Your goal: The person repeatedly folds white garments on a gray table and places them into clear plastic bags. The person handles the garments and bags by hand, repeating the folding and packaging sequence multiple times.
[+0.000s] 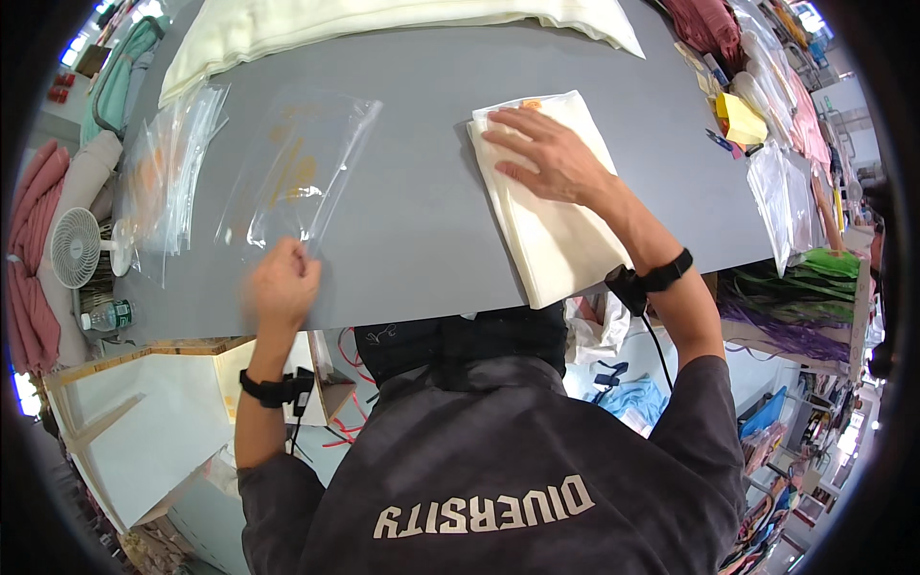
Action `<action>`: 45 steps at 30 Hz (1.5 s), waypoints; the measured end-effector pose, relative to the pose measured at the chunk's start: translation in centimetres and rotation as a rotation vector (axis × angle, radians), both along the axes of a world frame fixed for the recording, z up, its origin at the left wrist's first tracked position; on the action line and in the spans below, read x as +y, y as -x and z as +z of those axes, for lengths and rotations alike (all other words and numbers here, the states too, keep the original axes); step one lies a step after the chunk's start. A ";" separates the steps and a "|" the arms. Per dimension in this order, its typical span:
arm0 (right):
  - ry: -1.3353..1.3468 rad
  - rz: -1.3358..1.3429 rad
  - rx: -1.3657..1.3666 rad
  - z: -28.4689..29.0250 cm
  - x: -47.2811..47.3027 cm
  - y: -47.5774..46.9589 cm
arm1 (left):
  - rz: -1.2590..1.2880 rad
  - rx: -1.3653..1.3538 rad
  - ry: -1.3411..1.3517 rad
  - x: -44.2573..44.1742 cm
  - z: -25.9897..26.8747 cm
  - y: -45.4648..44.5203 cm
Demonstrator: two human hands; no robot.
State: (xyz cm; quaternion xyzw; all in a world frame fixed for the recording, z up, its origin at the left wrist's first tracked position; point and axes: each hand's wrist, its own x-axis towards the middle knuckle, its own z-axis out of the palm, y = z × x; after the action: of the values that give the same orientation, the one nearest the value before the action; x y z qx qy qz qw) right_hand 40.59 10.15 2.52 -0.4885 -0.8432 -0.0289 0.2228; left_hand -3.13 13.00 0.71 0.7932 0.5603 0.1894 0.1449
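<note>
My right hand lies on a folded cream cloth, palm down with the fingers a little apart. Near the cloth's far edge, a small orange label shows just beyond my fingertips. My left hand, blurred along one side, is closed at the near end of a clear plastic bag with yellow-brown print. My fingers appear to pinch the bag's near edge, though the exact grip is hidden. Left of that bag, a stack of similar clear bags is spread on the grey table.
More cream fabric lies across the table's far side. A small white fan and a plastic bottle stand at the left. Thread snips, a yellow packet and clear bags line the right edge. Cables hang from both wrist straps.
</note>
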 end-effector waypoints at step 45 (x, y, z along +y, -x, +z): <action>0.135 -0.054 -0.057 -2.9 3.5 21.3 | -0.150 -0.298 -0.346 1.9 1.9 -5.8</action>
State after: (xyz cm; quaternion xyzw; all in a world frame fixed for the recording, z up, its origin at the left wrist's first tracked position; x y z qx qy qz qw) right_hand 19.25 13.68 -0.37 -0.5238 -0.8358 0.0080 0.1644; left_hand 2.69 14.88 2.58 0.8090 0.4314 0.3860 0.1016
